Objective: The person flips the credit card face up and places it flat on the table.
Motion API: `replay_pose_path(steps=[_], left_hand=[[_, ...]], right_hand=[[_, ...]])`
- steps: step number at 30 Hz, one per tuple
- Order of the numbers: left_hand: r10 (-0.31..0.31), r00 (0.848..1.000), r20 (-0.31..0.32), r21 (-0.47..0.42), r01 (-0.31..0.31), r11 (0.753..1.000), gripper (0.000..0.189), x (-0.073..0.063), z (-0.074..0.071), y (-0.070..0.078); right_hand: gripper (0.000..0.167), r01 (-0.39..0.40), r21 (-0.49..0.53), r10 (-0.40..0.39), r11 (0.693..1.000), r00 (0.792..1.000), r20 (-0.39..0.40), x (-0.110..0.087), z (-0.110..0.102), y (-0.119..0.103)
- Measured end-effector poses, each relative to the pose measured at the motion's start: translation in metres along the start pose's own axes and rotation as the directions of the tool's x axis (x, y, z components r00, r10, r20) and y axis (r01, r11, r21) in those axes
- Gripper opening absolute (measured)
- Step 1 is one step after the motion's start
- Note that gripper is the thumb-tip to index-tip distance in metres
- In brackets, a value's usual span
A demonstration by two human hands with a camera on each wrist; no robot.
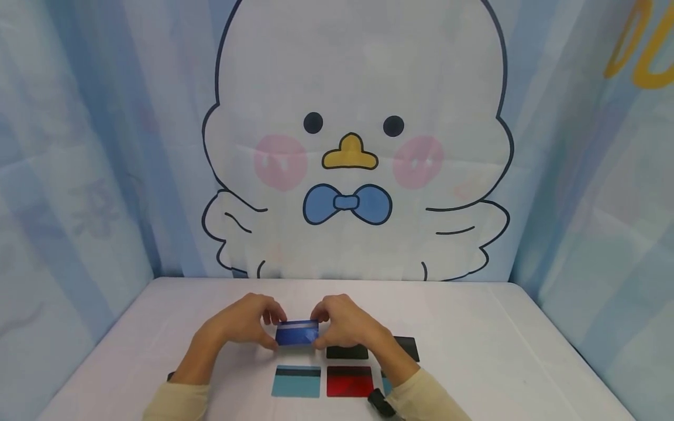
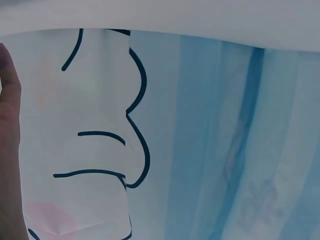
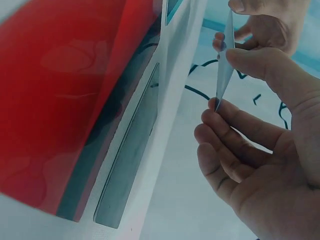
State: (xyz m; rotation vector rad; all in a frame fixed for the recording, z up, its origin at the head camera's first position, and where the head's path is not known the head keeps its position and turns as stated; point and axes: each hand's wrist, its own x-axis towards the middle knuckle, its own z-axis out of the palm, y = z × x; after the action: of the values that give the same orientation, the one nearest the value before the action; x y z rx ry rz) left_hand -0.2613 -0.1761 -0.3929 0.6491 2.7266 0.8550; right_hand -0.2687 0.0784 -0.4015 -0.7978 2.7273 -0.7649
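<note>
Both hands hold a blue plastic card with a pale stripe, up over the table. My left hand pinches its left end between thumb and fingers, and my right hand pinches the right end. Seen from the right wrist, the card is nearly edge-on between thumb and fingertips. Nearer to me lie a light blue card and a red card, each with a dark stripe. Close by the right hand is a dark card. Only part of the left hand shows in the left wrist view.
Another dark card lies to the right, partly behind the right forearm. A blue card is mostly covered by that arm. The white table ends at a curtain printed with a cartoon bird.
</note>
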Motion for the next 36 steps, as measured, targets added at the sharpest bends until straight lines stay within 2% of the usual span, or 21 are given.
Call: replay_pose_path(steps=[8, 16, 25, 36], left_hand=[[-0.016, 1.0, -0.017, 0.001, 0.016, 1.0, 0.046, -0.0024, -0.003, 0.0018], [0.023, 0.999, -0.038, 0.001, -0.023, 1.0, 0.046, 0.0009, -0.0039, 0.0014], [-0.005, 0.999, -0.053, 0.019, 0.006, 1.0, 0.045, -0.0008, -0.0012, 0.0032], [0.041, 0.996, -0.073, 0.058, -0.037, 0.998, 0.042, 0.0025, 0.0005, 0.0076]], right_hand=[[0.046, 0.023, -0.038, -0.023, 0.999, 1.0, 0.0, 0.0002, 0.0, -0.0001], [0.047, 0.022, -0.071, -0.024, 0.997, 1.0, -0.017, -0.0016, -0.0021, -0.003], [0.048, 0.023, -0.096, -0.025, 0.995, 0.999, -0.025, -0.0034, -0.0006, -0.006], [0.048, 0.074, -0.146, -0.081, 0.987, 0.996, -0.046, -0.0032, -0.0032, -0.0091]])
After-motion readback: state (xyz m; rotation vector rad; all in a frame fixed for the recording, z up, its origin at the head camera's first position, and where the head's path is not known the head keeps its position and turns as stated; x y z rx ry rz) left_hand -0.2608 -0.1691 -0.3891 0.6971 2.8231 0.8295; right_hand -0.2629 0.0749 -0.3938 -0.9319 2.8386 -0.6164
